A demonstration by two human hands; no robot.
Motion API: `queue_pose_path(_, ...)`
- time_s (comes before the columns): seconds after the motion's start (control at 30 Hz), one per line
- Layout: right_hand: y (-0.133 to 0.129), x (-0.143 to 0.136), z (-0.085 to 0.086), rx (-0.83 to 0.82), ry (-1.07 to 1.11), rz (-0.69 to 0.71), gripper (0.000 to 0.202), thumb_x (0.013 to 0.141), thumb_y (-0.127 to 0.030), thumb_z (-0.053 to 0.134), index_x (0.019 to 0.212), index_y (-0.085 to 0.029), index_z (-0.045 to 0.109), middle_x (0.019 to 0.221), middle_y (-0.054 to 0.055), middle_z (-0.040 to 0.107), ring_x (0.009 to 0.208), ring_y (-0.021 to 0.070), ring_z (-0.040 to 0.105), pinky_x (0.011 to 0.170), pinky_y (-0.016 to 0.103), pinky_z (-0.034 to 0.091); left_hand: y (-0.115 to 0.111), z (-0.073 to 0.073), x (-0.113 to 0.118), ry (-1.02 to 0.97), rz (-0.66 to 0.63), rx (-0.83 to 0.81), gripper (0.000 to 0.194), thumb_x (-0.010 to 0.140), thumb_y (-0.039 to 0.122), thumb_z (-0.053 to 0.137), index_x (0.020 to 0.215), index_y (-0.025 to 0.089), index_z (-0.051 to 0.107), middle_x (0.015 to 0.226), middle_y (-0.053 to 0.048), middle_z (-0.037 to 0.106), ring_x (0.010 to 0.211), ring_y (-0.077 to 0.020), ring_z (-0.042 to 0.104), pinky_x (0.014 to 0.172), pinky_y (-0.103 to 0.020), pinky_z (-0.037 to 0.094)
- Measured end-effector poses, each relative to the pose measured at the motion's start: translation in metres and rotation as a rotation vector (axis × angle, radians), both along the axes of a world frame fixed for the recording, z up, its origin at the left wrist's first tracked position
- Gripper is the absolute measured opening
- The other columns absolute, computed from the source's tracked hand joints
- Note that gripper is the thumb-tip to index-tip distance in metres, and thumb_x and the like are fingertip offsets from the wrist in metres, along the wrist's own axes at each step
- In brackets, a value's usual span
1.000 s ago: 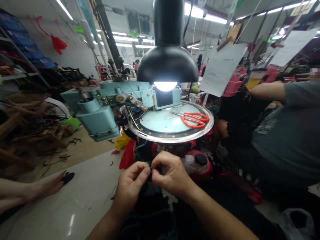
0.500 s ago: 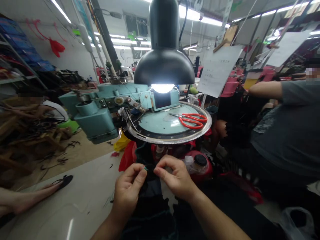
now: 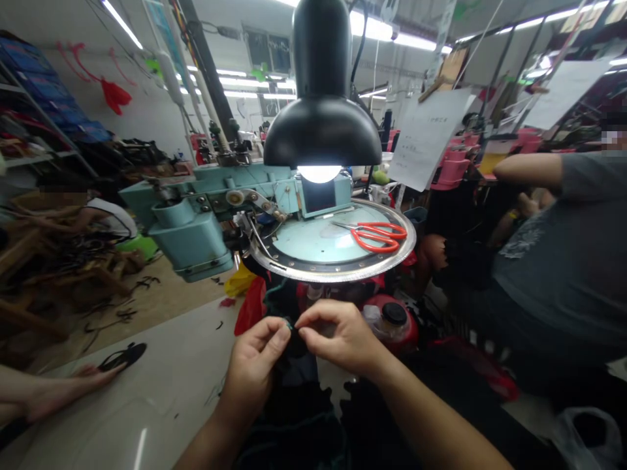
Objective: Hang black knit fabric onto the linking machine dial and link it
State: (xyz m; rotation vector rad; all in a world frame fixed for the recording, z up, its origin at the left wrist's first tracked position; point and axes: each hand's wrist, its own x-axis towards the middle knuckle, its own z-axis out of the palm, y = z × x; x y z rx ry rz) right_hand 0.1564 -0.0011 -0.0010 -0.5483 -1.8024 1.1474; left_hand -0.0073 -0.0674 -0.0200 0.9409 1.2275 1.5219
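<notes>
My left hand [image 3: 262, 352] is closed in a pinch, thumb against forefinger, on a small teal piece [image 3: 289, 326] that barely shows at the fingertips. Just to its right, my right hand [image 3: 337, 336] is pinched too, its fingertips almost meeting the left ones. Whatever sits between the right fingertips is too small to make out. Dark cloth with teal edging [image 3: 294, 427] lies below on the lap, and more of it shows behind the hands. Beyond them stands a teal machine [image 3: 191, 238] with a round plate [image 3: 313, 243], where red-handled scissors [image 3: 377, 236] lie.
A black lamp [image 3: 322, 130] shines low over the plate. Right of my hands are a red container with a black cap [image 3: 393, 313] and a seated person in a grey shirt [image 3: 582, 235]. Red and yellow bags [image 3: 251, 303] hang under the machine. Another person's foot [image 3: 98, 375] is at left.
My hands have come closer together, the right one moving slightly left and the left slightly right. Both stay pinched. The scissors still lie on the plate.
</notes>
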Motion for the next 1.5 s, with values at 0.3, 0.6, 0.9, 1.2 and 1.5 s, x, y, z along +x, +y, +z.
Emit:
queue_pose_path(0.3, 0.000, -0.007, 0.000, -0.030, -0.022, 0.020, 0.008, 0.068, -0.012, 0.064, 0.067, -0.018, 0.069, 0.063, -0.003, 0.059, 0.057, 0.0102, 0.053, 0.053, 0.020, 0.040, 0.000, -0.001, -0.004, 0.270, 0.020, 0.033, 0.030, 0.076, 0.043, 0.078, 0.076, 0.015, 0.070, 0.068, -0.003, 0.064, 0.063, -0.0167, 0.057, 0.058, -0.024, 0.045)
queue_pose_path(0.6, 0.003, -0.025, -0.032, -0.565, 0.423, -0.045, 0.010, 0.067, -0.030, 0.063, 0.065, -0.020, 0.060, 0.058, -0.002, 0.059, 0.058, 0.0133, 0.054, 0.063, 0.026, 0.046, 0.001, -0.012, -0.007, 0.221, 0.046, 0.058, 0.026, 0.078, 0.041, 0.077, 0.079, 0.015, 0.070, 0.071, -0.003, 0.063, 0.067, -0.0164, 0.058, 0.063, -0.024, 0.046)
queue_pose_path(0.9, 0.003, -0.001, -0.008, -0.021, 0.019, 0.003, 0.012, 0.076, -0.018, 0.069, 0.085, -0.018, 0.076, 0.079, 0.003, 0.071, 0.073, 0.0158, 0.065, 0.068, 0.025, 0.050, 0.002, -0.012, -0.014, 0.287, 0.009, 0.072, 0.024, 0.081, 0.040, 0.075, 0.079, 0.016, 0.071, 0.071, -0.002, 0.064, 0.065, -0.0148, 0.057, 0.060, -0.022, 0.045)
queue_pose_path(1.2, 0.001, -0.015, -0.015, -0.258, 0.161, -0.152, 0.004, 0.064, -0.017, 0.060, 0.060, -0.019, 0.061, 0.059, -0.003, 0.057, 0.056, 0.0118, 0.050, 0.055, 0.023, 0.039, 0.000, -0.002, -0.002, 0.606, 0.105, 0.140, 0.017, 0.080, 0.035, 0.073, 0.075, 0.019, 0.074, 0.068, -0.002, 0.069, 0.063, -0.0169, 0.061, 0.060, -0.023, 0.046)
queue_pose_path(1.5, -0.018, -0.003, -0.021, -0.198, 0.060, -0.302, 0.009, 0.073, -0.025, 0.073, 0.078, -0.017, 0.071, 0.072, 0.001, 0.068, 0.066, 0.0148, 0.060, 0.064, 0.025, 0.047, 0.002, -0.011, -0.006, 0.502, 0.087, 0.069, 0.032, 0.085, 0.048, 0.068, 0.085, 0.017, 0.076, 0.080, -0.006, 0.074, 0.075, -0.0224, 0.068, 0.068, -0.027, 0.054)
